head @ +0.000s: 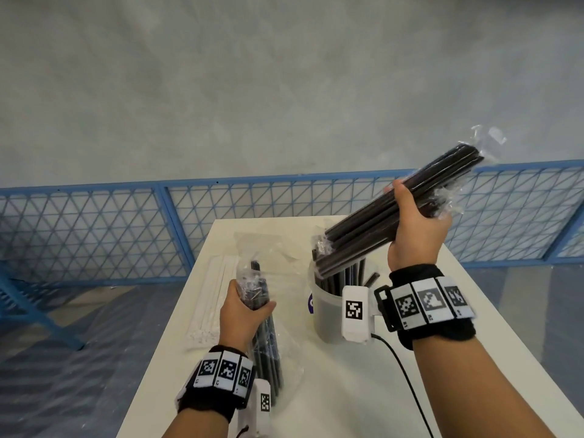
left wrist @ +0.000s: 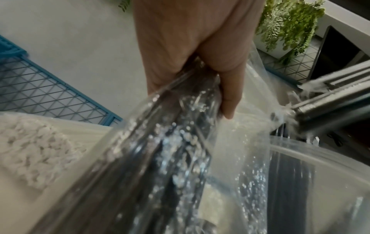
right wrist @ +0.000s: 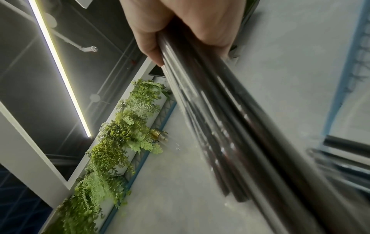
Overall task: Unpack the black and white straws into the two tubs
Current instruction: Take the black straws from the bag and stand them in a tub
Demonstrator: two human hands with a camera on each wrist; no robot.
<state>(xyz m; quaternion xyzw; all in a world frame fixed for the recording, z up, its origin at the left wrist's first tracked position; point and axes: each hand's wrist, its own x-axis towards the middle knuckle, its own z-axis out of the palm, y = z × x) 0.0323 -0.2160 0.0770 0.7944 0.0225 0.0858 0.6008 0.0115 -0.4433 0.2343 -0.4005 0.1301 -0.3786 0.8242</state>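
My right hand (head: pixel 414 229) grips a bundle of black straws (head: pixel 373 222) in clear wrappers, held slanted with its lower end over a translucent tub (head: pixel 325 311) that holds several black straws. In the right wrist view my fingers (right wrist: pixel 180 23) wrap the bundle of black straws (right wrist: pixel 230 118). My left hand (head: pixel 243 314) grips a clear bag of black straws (head: pixel 264 336) near its top, above the table's left part. The left wrist view shows the clear bag of black straws (left wrist: pixel 160 150) under my fingers (left wrist: pixel 230 95). A pack of white straws (head: pixel 210 298) lies at the table's left edge. Only one tub shows.
The white table (head: pixel 379 390) is narrow, with floor on both sides. A blue mesh fence (head: pixel 94 232) runs behind it below a grey wall. A black cable (head: pixel 401 368) trails from my right wrist across the table. Green plants (right wrist: pixel 112 150) hang in the background.
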